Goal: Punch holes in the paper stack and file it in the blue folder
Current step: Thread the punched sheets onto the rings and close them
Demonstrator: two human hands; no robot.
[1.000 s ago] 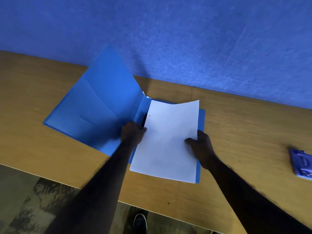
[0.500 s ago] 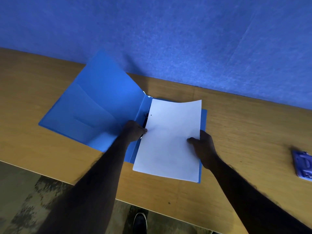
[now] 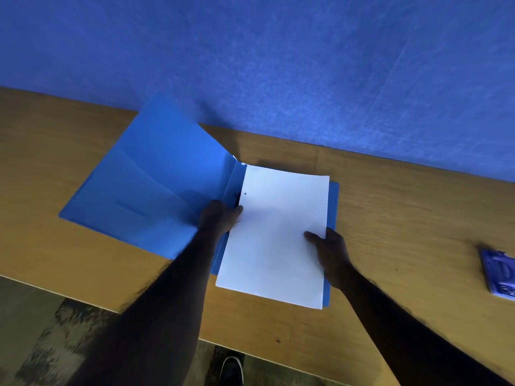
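The blue folder (image 3: 156, 185) lies open on the wooden desk, its left cover spread flat. On its right half rests the white paper stack (image 3: 276, 235), with one punched hole visible near its upper left edge beside the folder's dark fastener. My left hand (image 3: 220, 218) grips the stack's left edge at the spine, thumb on top of the paper. My right hand (image 3: 328, 249) holds the stack's right edge, thumb on the sheet and fingers underneath.
A blue-purple hole punch (image 3: 498, 271) lies at the desk's far right. The wooden desk (image 3: 404, 218) ends at a blue partition wall (image 3: 278, 65) behind the folder. Patterned floor and a dark shoe (image 3: 231, 369) show below the desk's front edge.
The paper stack has shifted slightly right and forward on the folder with both hands. The view has drifted a little; the hole punch has not moved.
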